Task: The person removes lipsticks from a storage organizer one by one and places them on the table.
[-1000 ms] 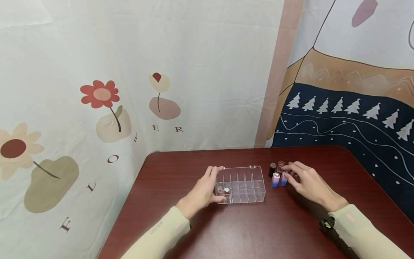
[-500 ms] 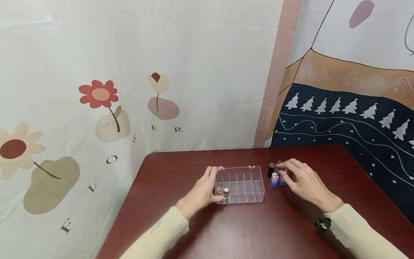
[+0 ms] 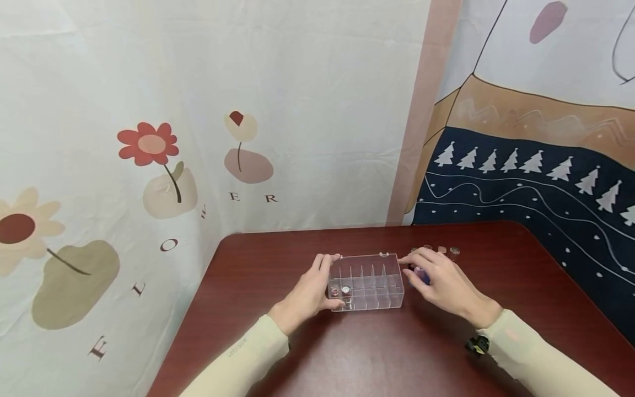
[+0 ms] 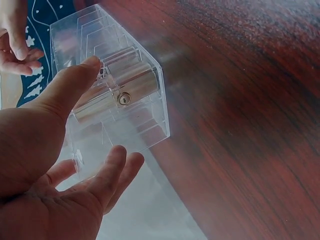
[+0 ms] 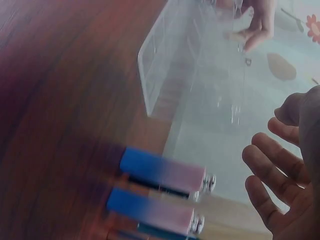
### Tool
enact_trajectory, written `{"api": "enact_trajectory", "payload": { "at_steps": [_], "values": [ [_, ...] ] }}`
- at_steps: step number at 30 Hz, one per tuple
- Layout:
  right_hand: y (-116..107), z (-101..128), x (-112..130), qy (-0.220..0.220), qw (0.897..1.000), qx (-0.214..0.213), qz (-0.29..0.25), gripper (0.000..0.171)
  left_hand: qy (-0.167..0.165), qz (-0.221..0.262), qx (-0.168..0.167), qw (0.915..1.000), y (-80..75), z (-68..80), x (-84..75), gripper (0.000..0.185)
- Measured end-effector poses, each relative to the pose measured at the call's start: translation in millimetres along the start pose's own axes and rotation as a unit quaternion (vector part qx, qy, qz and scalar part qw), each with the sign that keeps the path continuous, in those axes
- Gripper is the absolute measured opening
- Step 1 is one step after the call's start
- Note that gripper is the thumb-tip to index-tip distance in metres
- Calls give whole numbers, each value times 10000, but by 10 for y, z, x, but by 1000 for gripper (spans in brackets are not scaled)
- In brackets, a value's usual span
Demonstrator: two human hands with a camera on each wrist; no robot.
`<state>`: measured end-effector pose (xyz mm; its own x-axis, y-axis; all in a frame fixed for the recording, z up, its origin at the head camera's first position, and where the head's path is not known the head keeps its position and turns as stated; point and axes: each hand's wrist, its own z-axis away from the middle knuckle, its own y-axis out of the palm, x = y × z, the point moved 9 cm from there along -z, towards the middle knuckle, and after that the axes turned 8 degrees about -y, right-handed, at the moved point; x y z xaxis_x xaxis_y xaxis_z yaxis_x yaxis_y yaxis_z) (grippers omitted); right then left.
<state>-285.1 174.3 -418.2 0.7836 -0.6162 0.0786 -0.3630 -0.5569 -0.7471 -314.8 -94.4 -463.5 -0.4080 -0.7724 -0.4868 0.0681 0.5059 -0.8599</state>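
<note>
Clear box (image 3: pixel 379 300) lower centre of head view; left hand (image 3: pixel 306 288) grips its left end. Right hand (image 3: pixel 446 284) beside it, fingers spread, apparently unloaded. Blue-pink tubes (image 5: pixel 162 170) low in right-wrist view. Likely mid-loading; next needs a tube pinch.

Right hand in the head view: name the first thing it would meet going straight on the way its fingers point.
Probably the right end of the clear, rectangular plastic compartment box, which lies just ahead of the right hand; depth is unclear, so it might pass above.
</note>
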Motion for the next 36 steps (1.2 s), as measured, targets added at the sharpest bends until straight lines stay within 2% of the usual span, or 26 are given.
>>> {"api": "enact_trajectory", "payload": {
  "at_steps": [18, 27, 36],
  "values": [
    [477, -314, 464, -639, 9956, 288, -617, 31, -42, -12, -21, 10000, 3, -6, 5, 109],
    [685, -419, 560, -521, 9934, 517, -881, 30, -28, -38, -17, 10000, 0, -11, 20, 109],
    [931, -454, 599, -272, 9889, 965, -1094, 32, -131, -63, 92, 9999, 31, -20, 32, 108]
  ]
}}
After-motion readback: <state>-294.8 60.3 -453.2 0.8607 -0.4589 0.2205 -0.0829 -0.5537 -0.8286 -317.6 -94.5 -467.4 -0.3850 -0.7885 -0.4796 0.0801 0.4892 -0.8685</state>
